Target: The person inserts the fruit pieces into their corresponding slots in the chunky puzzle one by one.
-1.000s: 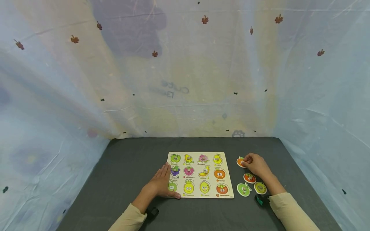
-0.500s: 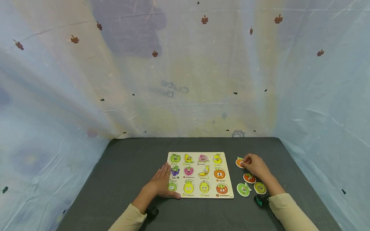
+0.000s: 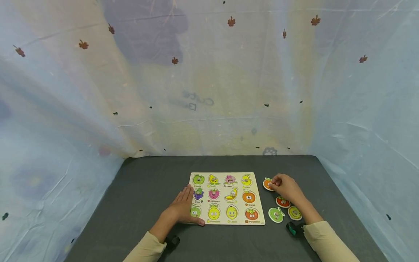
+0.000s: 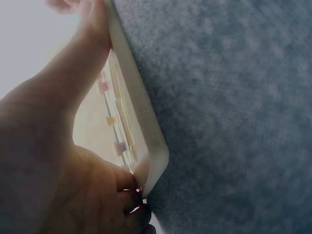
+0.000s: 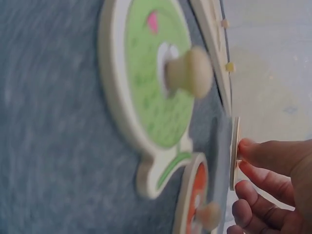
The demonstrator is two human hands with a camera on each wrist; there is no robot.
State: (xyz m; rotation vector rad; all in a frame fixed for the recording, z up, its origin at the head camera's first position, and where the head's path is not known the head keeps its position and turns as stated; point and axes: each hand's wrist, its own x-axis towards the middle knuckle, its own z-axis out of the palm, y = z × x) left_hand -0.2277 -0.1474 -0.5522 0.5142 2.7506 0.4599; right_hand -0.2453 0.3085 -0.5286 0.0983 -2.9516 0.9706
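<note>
My left hand [image 3: 183,206] lies with straight fingers along the left edge of a wooden fruit puzzle board [image 3: 222,206], its thumb at the front corner. In the left wrist view that thumb [image 4: 73,63] rests along the board's edge. My right hand [image 3: 288,187] pinches an orange fruit puzzle piece [image 3: 267,185] just right of the board. From the right wrist, this piece [image 5: 235,156] shows edge-on, thumb and forefinger at its top side and its knob hidden.
Right of the board lie a red-orange piece [image 3: 283,202], a green piece [image 3: 276,215] and a yellow-green piece [image 3: 294,213]. Upright wooden knobs [image 5: 195,73] stick up from the pieces. A patterned curtain [image 3: 209,72] hangs around the dark table [image 3: 144,189].
My right hand has moved a little to the left with the orange puzzle piece, towards the board. The left hand has stayed in place.
</note>
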